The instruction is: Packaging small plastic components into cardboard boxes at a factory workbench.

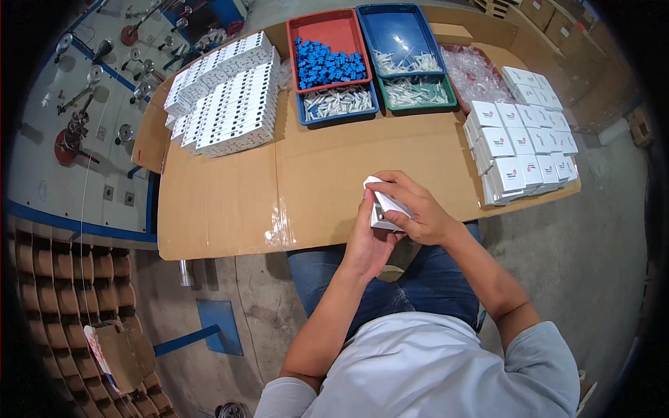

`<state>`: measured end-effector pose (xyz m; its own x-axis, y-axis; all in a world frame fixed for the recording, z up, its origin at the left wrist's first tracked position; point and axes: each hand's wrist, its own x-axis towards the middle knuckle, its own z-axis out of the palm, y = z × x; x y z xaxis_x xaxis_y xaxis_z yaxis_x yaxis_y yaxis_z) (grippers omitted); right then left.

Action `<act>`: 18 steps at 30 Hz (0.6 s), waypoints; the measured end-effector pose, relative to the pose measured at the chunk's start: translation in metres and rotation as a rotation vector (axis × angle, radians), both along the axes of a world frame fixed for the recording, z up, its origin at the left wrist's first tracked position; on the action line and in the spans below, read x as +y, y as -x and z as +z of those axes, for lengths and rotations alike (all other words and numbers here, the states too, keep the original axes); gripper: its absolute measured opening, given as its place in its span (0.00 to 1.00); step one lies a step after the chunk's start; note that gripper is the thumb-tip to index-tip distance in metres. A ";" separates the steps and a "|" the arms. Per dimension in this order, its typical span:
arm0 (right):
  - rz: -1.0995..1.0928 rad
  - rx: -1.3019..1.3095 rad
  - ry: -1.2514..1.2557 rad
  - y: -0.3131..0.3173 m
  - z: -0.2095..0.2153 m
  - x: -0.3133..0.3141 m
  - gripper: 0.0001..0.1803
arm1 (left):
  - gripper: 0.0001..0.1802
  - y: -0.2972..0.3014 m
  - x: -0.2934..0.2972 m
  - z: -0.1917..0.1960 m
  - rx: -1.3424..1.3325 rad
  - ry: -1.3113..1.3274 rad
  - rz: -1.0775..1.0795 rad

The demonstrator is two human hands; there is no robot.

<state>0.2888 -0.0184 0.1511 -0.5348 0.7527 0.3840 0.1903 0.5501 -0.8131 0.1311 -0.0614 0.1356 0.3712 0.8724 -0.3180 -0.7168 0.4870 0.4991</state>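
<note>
A small white box (391, 204) is held between my two hands, just above the table's near edge. Its lid or flap looks partly raised, with a dark gap along the side. My left hand (365, 240) grips the box from the left and below, thumb up along its side. Over the top and right side curls my right hand (419, 214), its fingers closed on the box. What lies inside is mostly hidden by the fingers.
Cardboard (327, 160) covers the table. White boxes (233, 115) stand stacked at left, more white boxes (521, 150) at right. At the back are a red tray (324, 24) of blue pieces, blue (397, 31) and green (421, 108) trays of white pieces, and clear plastic bags (474, 73).
</note>
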 end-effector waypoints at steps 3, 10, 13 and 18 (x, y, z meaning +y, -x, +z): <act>-0.002 0.015 -0.023 -0.007 -0.006 0.002 0.29 | 0.28 -0.003 0.002 -0.002 -0.018 -0.013 0.013; -0.247 0.529 0.260 -0.064 0.015 0.035 0.38 | 0.34 0.029 -0.008 -0.052 -0.171 0.013 -0.004; -0.368 0.577 0.413 -0.072 -0.030 0.046 0.38 | 0.33 0.030 -0.001 -0.072 0.023 0.077 0.093; -0.416 0.580 0.571 -0.065 -0.113 0.038 0.27 | 0.30 0.040 0.029 -0.121 0.453 0.047 0.180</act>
